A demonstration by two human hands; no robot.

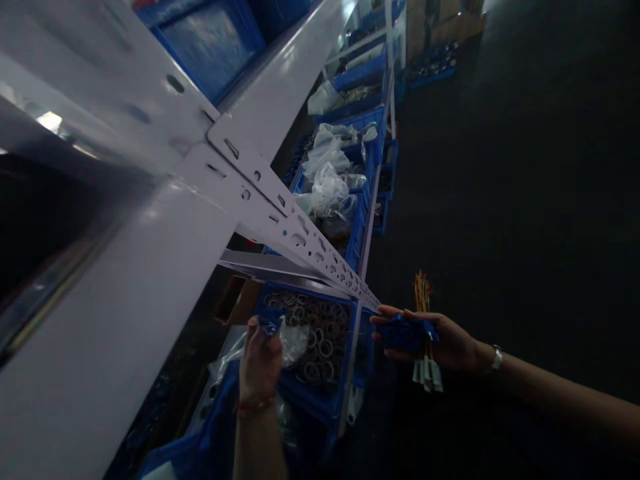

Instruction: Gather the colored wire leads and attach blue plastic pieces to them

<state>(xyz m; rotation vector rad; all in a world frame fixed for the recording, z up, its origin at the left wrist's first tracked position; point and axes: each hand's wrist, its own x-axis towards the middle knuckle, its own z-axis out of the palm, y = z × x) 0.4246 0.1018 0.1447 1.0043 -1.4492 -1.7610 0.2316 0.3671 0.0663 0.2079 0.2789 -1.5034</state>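
My left hand (261, 367) is closed, its fingertips pinching a small blue piece (271, 321) whose exact kind is too dim to make out. Clear plastic bag film (295, 343) lies right beside these fingers, over a blue bin (320, 403) of grey rings (325, 348). Out to the right, my right hand (455, 343) is turned palm up and holds several blue pieces (404, 333) together with a bundle of thin wires. The orange-yellow wire ends (423, 291) stick up past the hand, and white connectors (427, 375) hang below it.
A white perforated shelf post (300, 233) and beams cross the left side, close to the camera. Blue bins with plastic bags (330, 190) line the shelf behind. An open cardboard box (239, 300) stands beside the ring bin. Dark floor (525, 200) spreads to the right.
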